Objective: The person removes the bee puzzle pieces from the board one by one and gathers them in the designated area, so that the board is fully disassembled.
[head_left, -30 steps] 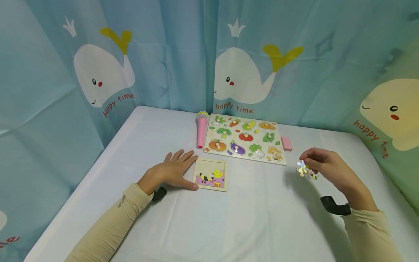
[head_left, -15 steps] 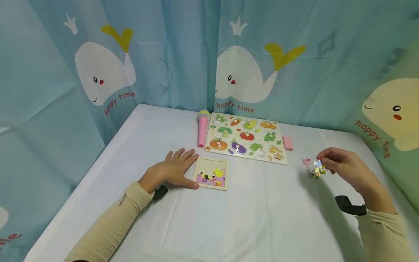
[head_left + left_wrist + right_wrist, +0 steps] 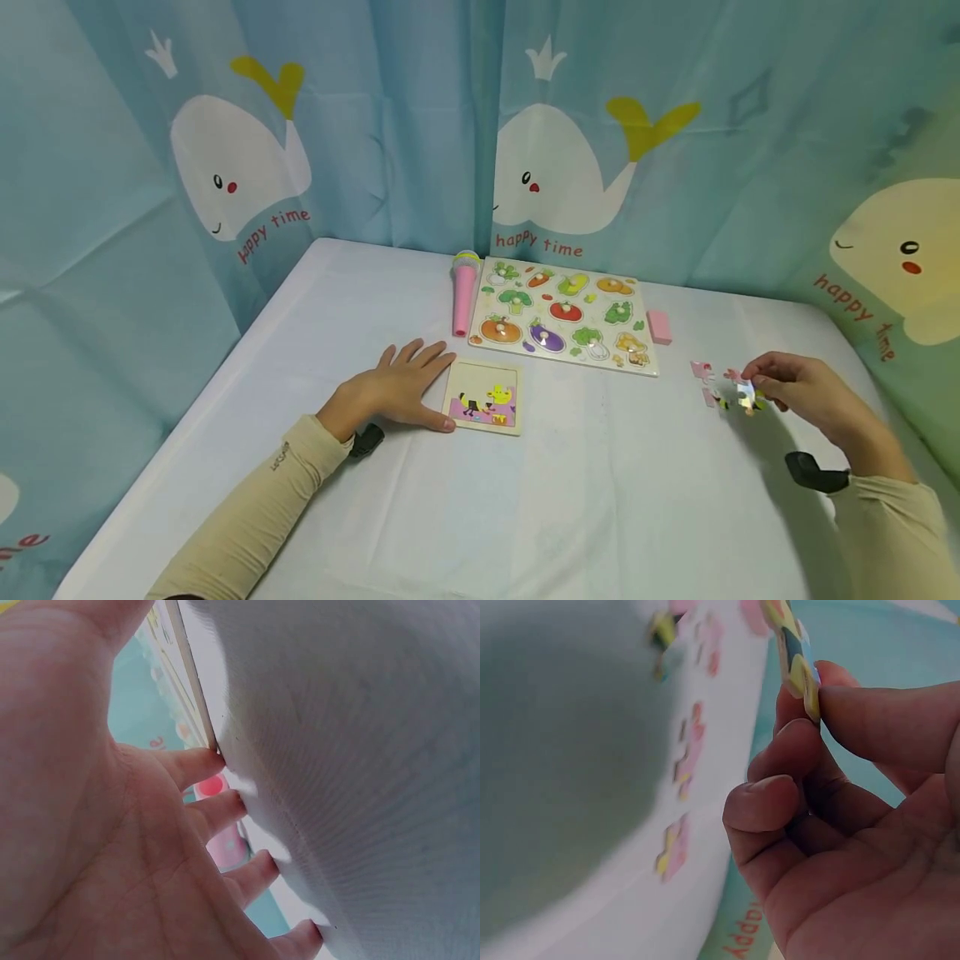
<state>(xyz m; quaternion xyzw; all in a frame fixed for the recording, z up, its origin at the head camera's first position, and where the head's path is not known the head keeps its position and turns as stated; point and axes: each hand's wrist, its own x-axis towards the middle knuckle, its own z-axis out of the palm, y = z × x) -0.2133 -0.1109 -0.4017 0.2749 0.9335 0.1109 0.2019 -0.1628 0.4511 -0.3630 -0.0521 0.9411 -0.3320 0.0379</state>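
My left hand lies with spread fingers at the left side of a small wooden jigsaw tray, its thumb and index finger touching the frame. The lower part of the tray holds fitted pieces with a yellow, black and purple picture; bare wood shows above. In the left wrist view, the fingertips rest on the white cloth beside the tray's edge. Over at the right, my right hand pinches a jigsaw piece between thumb and fingers, raised above the table. Loose jigsaw pieces lie just left of it.
Behind the tray lies a vegetable peg puzzle board, with a pink toy microphone at its left and a pink block at its right. A blue whale-print curtain stands along the table's far edge.
My right hand has moved to the right with the jigsaw piece, uncovering more of the loose pieces on the cloth. The left hand has stayed in place by the tray.
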